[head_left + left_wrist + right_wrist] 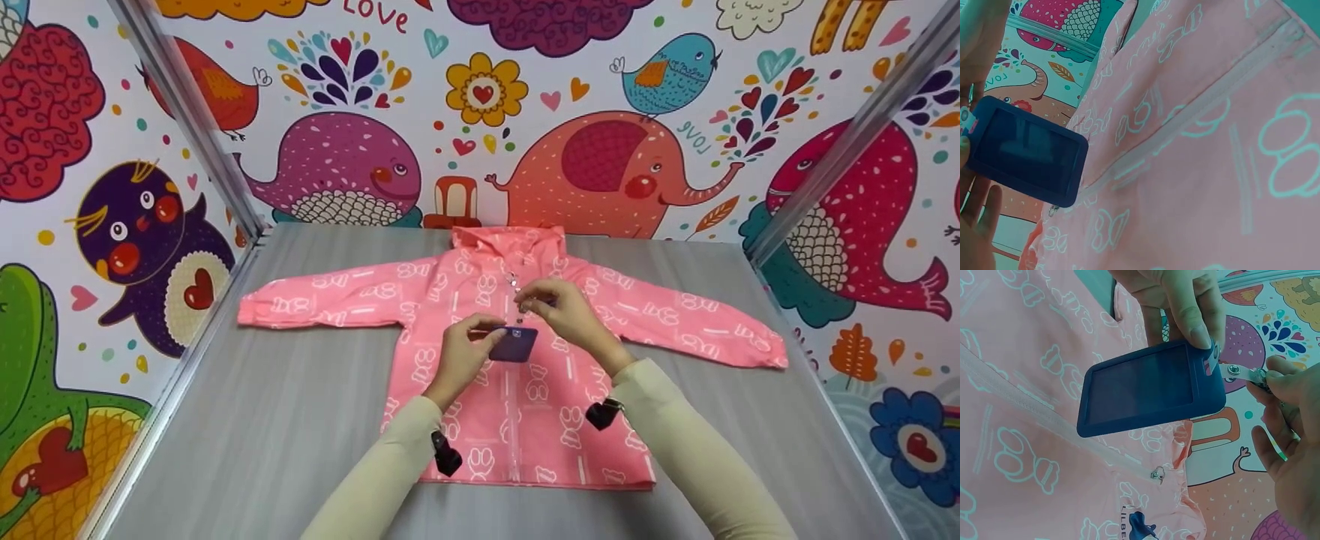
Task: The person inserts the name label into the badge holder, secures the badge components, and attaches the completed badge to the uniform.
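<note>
A dark blue badge holder [513,345] hangs in front of a pink jacket [465,405], tilted in both wrist views. My left hand [466,345] pinches it at its top edge between thumb and fingers. My right hand [566,311] is just above and to the right. In the right wrist view its fingers pinch a metal clip at the end of a clear snap strap [1234,370] joined to the badge holder. The jacket lies front up and spread out, with white line drawings on it and its zip closed. A metal zip pull [1157,475] shows near the collar.
The jacket is on a grey wood-grain table [315,420], sleeves stretched to both sides. Walls [420,90] with painted animals stand behind and at the sides. Metal posts [195,112] rise at the back corners.
</note>
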The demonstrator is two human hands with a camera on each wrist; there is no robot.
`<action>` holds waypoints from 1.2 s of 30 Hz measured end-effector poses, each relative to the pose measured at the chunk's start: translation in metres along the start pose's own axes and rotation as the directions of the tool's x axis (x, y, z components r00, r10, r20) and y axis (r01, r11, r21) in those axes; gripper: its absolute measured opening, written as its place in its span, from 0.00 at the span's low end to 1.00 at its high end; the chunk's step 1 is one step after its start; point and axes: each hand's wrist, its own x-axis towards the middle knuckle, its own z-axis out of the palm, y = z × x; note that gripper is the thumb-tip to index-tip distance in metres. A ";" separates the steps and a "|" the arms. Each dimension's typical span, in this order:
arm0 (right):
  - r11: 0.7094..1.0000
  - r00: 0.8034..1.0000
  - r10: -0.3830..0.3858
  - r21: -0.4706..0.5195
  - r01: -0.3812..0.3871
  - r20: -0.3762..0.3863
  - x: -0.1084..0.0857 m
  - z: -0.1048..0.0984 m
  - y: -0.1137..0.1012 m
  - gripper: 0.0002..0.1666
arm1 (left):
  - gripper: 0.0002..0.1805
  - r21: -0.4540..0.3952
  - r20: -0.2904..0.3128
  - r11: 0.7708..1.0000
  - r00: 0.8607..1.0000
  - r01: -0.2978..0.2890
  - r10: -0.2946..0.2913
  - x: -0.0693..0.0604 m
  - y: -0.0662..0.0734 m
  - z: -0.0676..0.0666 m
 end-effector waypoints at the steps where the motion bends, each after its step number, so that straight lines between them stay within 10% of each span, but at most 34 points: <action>1: 1.000 1.000 0.000 -0.002 0.000 0.002 -0.001 -0.001 -0.004 0.10 | 0.10 0.002 -0.007 1.000 1.000 0.004 -0.004 0.000 0.000 0.000; 36: 0.995 0.996 -0.077 -0.063 0.075 -0.032 0.000 0.004 0.019 0.17 | 0.09 0.032 0.001 0.999 1.000 0.017 -0.017 -0.015 0.001 -0.004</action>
